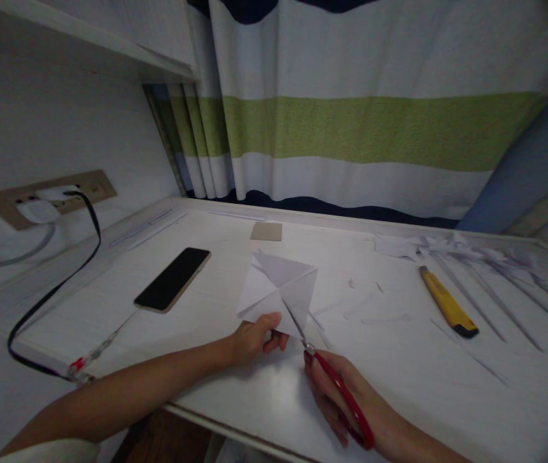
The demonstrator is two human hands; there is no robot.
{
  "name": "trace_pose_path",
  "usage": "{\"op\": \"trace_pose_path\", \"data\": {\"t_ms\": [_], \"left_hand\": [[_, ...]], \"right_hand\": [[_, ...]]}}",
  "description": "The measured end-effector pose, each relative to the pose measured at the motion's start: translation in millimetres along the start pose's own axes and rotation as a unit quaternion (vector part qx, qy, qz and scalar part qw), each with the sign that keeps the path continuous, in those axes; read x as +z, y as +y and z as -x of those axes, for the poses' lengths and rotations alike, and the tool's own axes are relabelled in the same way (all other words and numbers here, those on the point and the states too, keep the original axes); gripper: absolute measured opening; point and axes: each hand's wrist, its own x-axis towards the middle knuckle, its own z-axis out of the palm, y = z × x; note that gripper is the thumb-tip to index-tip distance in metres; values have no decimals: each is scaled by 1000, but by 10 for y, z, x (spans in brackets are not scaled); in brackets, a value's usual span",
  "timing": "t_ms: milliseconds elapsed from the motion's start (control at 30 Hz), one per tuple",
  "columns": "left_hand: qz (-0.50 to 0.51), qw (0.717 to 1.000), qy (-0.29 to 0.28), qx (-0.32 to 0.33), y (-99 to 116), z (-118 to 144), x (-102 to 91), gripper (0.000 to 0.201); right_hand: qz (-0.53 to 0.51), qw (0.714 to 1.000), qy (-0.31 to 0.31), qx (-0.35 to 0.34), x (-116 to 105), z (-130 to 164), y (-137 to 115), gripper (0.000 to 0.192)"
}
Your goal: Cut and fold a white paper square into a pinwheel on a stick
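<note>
Far left: wall socket (98,185), two white plugs (37,211) in it. A grey cord (37,249) leaves one plug toward the left; a black cord (93,212) loops down from the other to the bench (259,392), ending near a red bit (77,364) just above my left forearm. Thin white strips lie along the back left edge. Next, phone (173,280), flat, screen dark, lying at a slant.

My left hand (252,341) is closed on the near edge of the paper (298,270), thumb on top, fingers curled beneath. The paper is in front of me, mid-bench, roughly square, with lines meeting around its middle. Beyond it, near the back edge, a small tan card (266,231) lies flat, apart from the paper.

My right hand (361,387) is gripping the scissors (341,384) by the red handles. Blades reach up and left onto the paper, pointing at its middle; can't tell how far apart they are. Striped curtain (351,128) hangs behind the bench.

Right of the paper: a few small scraps, faint against the white. Then a yellow cutter (447,302), flat, dark end toward me. At back right, a crumpled paper heap (471,247), long thin sticks running from it toward me.
</note>
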Motion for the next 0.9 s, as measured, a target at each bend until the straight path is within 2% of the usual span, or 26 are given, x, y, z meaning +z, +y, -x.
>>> {"op": "trace_pose_path", "data": {"t_ms": [367, 600, 900], "left_hand": [[-7, 1000, -6, 0, -24, 13, -16, 50], [2, 1000, -10, 12, -19, 12, -15, 50], [15, 1000, 0, 19, 10, 17, 6, 49]], "right_hand": [[-17, 1000, -6, -1, -7, -21, 64, 35], [-2, 1000, -8, -14, 5, -11, 11, 36], [-39, 999, -7, -8, 0, -63, 136, 37]]}}
